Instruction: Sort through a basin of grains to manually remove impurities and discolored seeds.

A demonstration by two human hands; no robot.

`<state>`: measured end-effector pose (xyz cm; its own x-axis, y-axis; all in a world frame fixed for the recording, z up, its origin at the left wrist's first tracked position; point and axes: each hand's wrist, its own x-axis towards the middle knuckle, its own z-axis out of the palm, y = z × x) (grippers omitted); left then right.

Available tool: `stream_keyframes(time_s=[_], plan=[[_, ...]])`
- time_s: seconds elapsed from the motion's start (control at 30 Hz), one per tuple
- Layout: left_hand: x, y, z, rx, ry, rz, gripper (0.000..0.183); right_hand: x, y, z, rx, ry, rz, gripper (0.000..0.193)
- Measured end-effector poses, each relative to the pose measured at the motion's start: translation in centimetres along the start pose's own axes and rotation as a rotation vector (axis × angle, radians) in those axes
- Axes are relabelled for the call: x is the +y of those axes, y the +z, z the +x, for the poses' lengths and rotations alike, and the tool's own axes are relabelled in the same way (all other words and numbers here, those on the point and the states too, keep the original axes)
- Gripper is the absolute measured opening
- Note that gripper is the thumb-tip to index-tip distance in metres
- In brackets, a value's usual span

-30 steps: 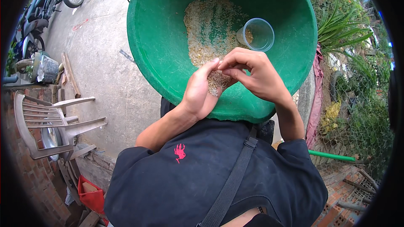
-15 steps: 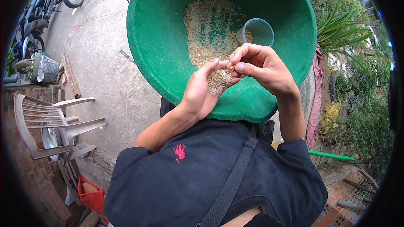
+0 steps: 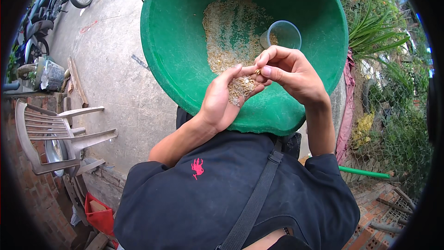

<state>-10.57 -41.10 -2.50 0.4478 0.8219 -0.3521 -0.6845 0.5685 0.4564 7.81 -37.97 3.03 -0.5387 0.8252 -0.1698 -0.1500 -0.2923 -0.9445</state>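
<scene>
My left hand (image 3: pixel 217 100) is cupped palm up over the near edge of a big green tub (image 3: pixel 173 60). It holds a small heap of mixed pale and golden grain (image 3: pixel 240 87). Thumb and forefinger of my right hand (image 3: pixel 298 76) pinch a few golden husked grains (image 3: pixel 258 71) just above the left fingertips. Deeper in the tub lies a spread layer of whitish and yellow grain (image 3: pixel 226 30). A clear plastic cup (image 3: pixel 288 33) leans on its side there, beyond my right hand, with some golden grain inside.
Motorbikes (image 3: pixel 39 23) stand at the far left on the concrete ground (image 3: pixel 115 32). A plastic chair (image 3: pixel 48 132) is at the left, near a bucket (image 3: pixel 52 76). A wire fence with plants (image 3: pixel 384 32) and a green pole (image 3: pixel 365 172) are at the right.
The right fingertips have shifted slightly to the right, and the pinched golden grains show more clearly between them. The left hand stays almost in place.
</scene>
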Motion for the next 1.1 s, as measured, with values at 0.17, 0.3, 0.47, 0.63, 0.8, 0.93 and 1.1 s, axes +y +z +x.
stream_keyframes(time_s=[0.17, 0.3, 0.47, 0.63, 0.8, 0.93, 1.1], plan=[[0.3, 0.2, -0.1, -0.073, 0.002, -0.009, 0.044, -0.9, -1.9, 0.2, 0.086, -0.169, -0.14, 0.017], [0.5, 0.5, -0.3, -0.038, -0.015, -0.016, 0.046, -2.4, -5.1, 0.3, 0.296, -0.218, -0.31, 0.016], [0.5, 0.6, -0.3, -0.029, -0.012, 0.006, 0.046, -2.6, -8.4, 0.2, 0.518, -0.237, -0.485, 0.02], [0.4, 0.4, -0.2, -0.051, 0.0, 0.03, 0.044, -2.3, -9.0, 0.2, 0.555, -0.23, -0.511, 0.021], [0.4, 0.5, -0.2, -0.041, -0.01, 0.025, 0.044, -2.2, -9.0, 0.3, 0.569, -0.249, -0.531, 0.021], [0.3, 0.5, -0.2, -0.035, -0.017, 0.029, 0.043, -2.1, -9.0, 0.3, 0.565, -0.268, -0.487, 0.021], [0.3, 0.4, -0.3, -0.035, -0.011, 0.036, 0.043, -2.1, -8.6, 0.4, 0.582, -0.316, -0.475, 0.02]])
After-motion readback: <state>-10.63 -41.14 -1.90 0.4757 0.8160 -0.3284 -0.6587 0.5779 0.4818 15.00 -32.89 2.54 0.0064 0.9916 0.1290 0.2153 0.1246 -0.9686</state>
